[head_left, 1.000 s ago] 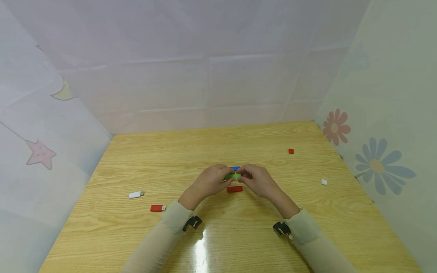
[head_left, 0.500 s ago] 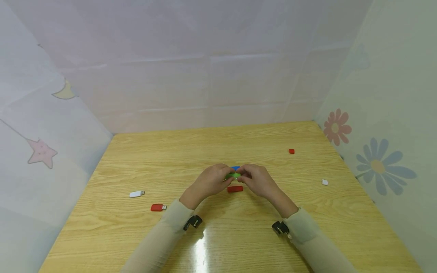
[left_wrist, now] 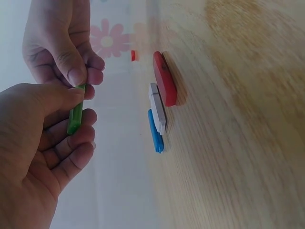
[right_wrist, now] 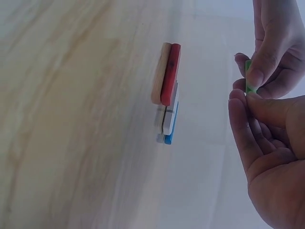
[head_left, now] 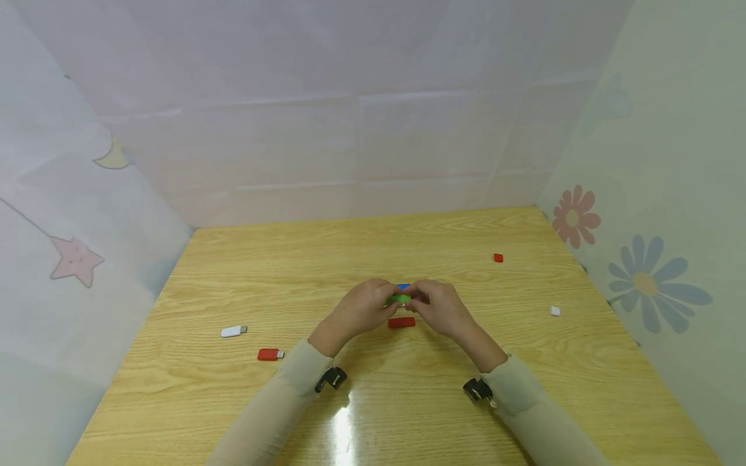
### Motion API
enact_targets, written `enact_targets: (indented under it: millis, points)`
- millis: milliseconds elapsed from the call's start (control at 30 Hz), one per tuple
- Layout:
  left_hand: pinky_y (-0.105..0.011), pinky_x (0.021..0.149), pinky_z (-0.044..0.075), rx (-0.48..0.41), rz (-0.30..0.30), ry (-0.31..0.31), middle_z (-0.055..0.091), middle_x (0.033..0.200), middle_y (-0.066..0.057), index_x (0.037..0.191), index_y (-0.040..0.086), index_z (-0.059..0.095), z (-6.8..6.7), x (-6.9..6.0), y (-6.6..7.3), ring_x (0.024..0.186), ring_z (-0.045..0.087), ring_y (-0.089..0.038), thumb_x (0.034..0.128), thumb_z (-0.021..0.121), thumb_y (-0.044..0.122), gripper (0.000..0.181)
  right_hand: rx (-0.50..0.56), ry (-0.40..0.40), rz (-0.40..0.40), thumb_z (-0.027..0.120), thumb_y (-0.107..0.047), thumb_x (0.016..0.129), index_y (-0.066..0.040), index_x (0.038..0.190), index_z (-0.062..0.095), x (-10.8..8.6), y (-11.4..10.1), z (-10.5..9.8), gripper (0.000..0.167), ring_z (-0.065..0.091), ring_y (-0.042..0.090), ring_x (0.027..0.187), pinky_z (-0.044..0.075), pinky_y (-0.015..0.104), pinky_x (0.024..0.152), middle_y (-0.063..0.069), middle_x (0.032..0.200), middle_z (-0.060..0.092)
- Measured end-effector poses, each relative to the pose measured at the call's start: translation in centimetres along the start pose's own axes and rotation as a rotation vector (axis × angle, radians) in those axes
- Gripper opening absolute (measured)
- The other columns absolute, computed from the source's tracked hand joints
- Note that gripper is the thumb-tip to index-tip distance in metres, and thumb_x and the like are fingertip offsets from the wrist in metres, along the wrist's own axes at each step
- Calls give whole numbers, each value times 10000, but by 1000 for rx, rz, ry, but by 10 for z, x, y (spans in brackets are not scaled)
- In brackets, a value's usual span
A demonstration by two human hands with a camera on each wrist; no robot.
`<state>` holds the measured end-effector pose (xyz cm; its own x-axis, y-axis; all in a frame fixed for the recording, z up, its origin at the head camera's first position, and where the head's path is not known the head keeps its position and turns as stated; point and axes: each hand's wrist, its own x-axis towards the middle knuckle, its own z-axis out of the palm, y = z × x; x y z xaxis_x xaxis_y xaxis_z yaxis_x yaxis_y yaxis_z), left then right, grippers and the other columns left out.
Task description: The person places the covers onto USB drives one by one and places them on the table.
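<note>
Above the table my hands meet at a small green USB stick (left_wrist: 75, 117). My left hand (head_left: 365, 306) pinches its body between thumb and fingers. At its other end, the thumb and fingertips of my right hand (head_left: 438, 307) pinch it and cover that end, so I cannot tell whether a cap is there. Below and behind the hands, a red USB stick (head_left: 401, 322), a white USB stick (left_wrist: 157, 109) and a blue USB stick (left_wrist: 155, 131) lie side by side on the table. The head view shows only part of the blue one, between the hands.
On the left of the wooden table (head_left: 373, 401) lie a white USB stick (head_left: 231, 331) and a red USB stick (head_left: 268, 355), both with bare metal plugs. Toward the right are a small red cap (head_left: 498, 257) and a small white cap (head_left: 554, 310). Fabric walls stand around.
Both hands stay nearly in place on the green USB stick, with only a very slight shift. The things on the table lie as before.
</note>
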<state>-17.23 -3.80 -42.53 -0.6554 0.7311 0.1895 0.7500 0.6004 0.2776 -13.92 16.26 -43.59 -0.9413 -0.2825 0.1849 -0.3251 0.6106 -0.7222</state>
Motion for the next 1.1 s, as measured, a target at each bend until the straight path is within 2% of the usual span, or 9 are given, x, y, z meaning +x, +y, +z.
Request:
enact_targets:
  millis: [200,467,567,767,933,1100]
  points:
    - [-229,765,574,-13,-12,-15,734,1092,-62,1204,52,710,1,-2,-1,923,705,-154,989,687,211,267,3,-34,21,752,-71,914,-66,1103,735,-1,-1,1,190,679,116,815,581,280,704,-8,932,711]
    - [-262,810,571,-70,-84,-44,729,1099,-48,1201,80,705,7,2,-1,968,692,-159,1007,661,249,261,-55,-77,38,723,-83,943,-67,1119,724,0,1,-5,177,691,171,903,595,359,800,35,1027,718]
    - [-263,838,565,-75,-84,-56,724,1135,-43,1212,88,696,10,5,-1,1000,689,-158,1009,658,252,264,-76,-86,60,712,-89,953,-80,1116,731,-1,4,-9,165,681,162,899,588,370,798,23,1020,722]
    - [-256,812,572,-41,-61,-76,714,1202,-57,1196,91,697,12,8,3,1019,697,-174,986,693,222,247,-118,-84,95,705,-111,962,-85,1119,732,-4,14,-18,161,655,153,882,572,368,783,10,996,716]
    - [-256,769,578,3,-94,-108,729,1147,-30,1216,99,706,12,7,3,992,699,-156,991,685,260,277,-146,-81,119,709,-107,957,-73,1123,728,-10,24,-27,170,653,164,878,574,391,789,19,989,716]
    - [-250,744,559,21,-88,-119,735,1092,-23,1176,111,734,13,8,2,923,672,-128,994,680,280,254,-173,-89,137,705,-90,957,-49,1125,727,-14,35,-32,175,651,169,872,574,392,784,34,991,716]
